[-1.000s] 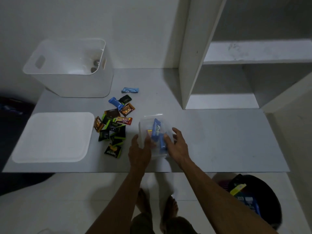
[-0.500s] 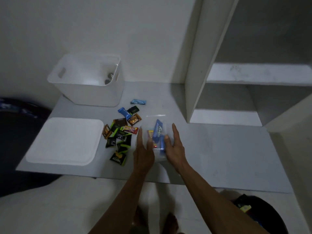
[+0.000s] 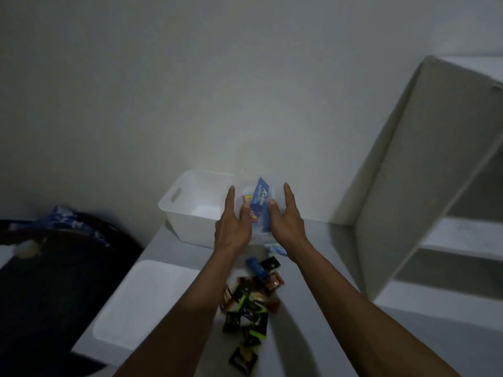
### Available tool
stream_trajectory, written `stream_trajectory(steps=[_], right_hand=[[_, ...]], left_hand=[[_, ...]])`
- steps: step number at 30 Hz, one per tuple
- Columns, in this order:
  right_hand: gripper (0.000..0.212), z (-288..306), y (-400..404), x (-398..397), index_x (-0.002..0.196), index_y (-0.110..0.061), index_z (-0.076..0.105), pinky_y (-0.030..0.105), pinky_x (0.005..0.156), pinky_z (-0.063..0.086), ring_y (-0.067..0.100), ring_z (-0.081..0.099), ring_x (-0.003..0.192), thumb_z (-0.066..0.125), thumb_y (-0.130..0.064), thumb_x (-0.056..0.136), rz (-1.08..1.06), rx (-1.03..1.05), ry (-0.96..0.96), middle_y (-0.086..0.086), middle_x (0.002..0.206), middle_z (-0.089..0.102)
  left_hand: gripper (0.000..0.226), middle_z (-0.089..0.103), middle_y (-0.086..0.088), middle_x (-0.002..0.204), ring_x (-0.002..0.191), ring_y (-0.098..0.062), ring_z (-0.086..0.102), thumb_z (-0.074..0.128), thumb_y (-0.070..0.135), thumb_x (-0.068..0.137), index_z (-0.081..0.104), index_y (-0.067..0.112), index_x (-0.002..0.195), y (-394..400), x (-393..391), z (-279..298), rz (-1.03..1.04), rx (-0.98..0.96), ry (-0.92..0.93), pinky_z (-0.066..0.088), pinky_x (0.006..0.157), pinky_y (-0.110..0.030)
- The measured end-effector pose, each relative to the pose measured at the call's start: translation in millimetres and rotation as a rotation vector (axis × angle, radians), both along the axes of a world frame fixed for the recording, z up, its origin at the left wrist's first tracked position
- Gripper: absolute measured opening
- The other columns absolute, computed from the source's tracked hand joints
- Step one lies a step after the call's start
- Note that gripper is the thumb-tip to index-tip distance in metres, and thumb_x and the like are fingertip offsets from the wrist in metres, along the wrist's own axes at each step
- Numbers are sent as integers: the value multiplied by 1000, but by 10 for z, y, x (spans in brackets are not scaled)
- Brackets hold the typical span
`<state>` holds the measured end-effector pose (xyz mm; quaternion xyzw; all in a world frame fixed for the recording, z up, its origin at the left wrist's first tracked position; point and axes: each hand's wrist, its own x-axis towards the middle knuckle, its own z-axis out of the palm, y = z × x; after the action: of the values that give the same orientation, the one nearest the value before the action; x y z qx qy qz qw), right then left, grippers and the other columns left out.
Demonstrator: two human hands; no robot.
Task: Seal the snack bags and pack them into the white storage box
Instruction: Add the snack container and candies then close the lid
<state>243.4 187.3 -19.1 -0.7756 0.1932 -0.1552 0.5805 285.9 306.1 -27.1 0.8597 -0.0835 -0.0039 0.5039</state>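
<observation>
A clear snack bag [image 3: 258, 224] with a blue wrapper and a red-yellow packet inside hangs between my two hands, over the near right part of the white storage box [image 3: 190, 213]. My left hand [image 3: 234, 224] holds the bag's left edge, thumb on its front and fingers straight behind. On the right edge, my right hand [image 3: 285, 221] holds it the same way. The box stands open against the back wall. Whether the bag's top is sealed cannot be told.
Several loose snack packets [image 3: 250, 303] lie scattered on the grey table [image 3: 313, 308] under my forearms. The white box lid [image 3: 141, 297] lies flat at the left. A white shelf unit [image 3: 402, 186] rises at the right. Dark bedding [image 3: 54, 268] is left of the table.
Both hands lifted the snack bag off the table and carried it away from me to above the white box. The view tilted up toward the wall.
</observation>
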Motion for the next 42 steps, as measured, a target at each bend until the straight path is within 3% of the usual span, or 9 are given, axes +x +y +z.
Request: stream_trajectory(steps=[4,7,14,17,20,23,30,36,42], right_hand=[[67,192,378,952,155,-42,9,42,113,38,26,40,140,45,-51,99,11,26,-43,-5,160,28],[68,194,708,1612,155,-38,10,41,112,39,27,42,138,47,-49,99,-8,72,-23,0,159,31],[67,-367,1230,2720,155,-34,12,48,108,44,31,46,135,49,-42,100,-58,265,118,5,159,30],[58,-634,1262,2893,151,-30,23,46,103,49,27,52,127,50,-34,101,-64,295,138,5,151,41],[52,-841,1258,2979,146,-27,25,50,101,50,24,52,123,50,-28,101,-49,315,173,3,142,44],[51,-1012,1262,3041,146,-21,22,50,103,49,23,51,120,49,-23,102,-39,296,235,7,141,44],[68,-1365,1256,3141,150,-12,-1,41,105,45,20,48,114,47,-20,103,51,237,416,12,141,41],[77,-1540,1282,3231,150,-10,-10,35,104,40,24,47,119,49,-13,101,88,238,504,17,145,38],[85,-1641,1284,3268,151,-10,-11,50,108,41,37,53,121,55,-17,99,101,155,570,23,139,48]], left_hand=[[62,34,1,157,137,-31,40,33,59,98,12,41,153,421,973,245,-23,24,-12,32,113,-42],[66,34,1,157,137,-30,41,38,61,95,12,41,153,792,1674,343,-79,77,13,34,110,-39],[68,44,-6,149,119,-31,57,44,59,94,13,40,152,1265,2974,-93,-185,232,201,51,96,-47],[68,50,-2,139,99,-20,59,46,51,97,13,34,153,1276,3176,-395,-273,203,258,52,86,-33],[81,45,-5,147,117,-28,57,51,61,87,8,38,152,1217,3342,-720,-346,205,364,50,98,-43],[76,35,-14,152,134,-33,42,48,37,100,0,20,155,1165,3392,-824,-342,292,447,32,109,-35],[77,30,-20,151,128,-34,47,50,18,100,-4,6,153,1091,3499,-1179,-397,382,594,39,107,-40],[90,41,-23,143,117,-35,54,56,27,97,-16,22,153,1097,3582,-1345,-387,447,659,42,104,-44],[98,47,-27,135,106,-30,57,57,29,95,-24,21,150,1131,3592,-1462,-424,613,601,41,96,-36]])
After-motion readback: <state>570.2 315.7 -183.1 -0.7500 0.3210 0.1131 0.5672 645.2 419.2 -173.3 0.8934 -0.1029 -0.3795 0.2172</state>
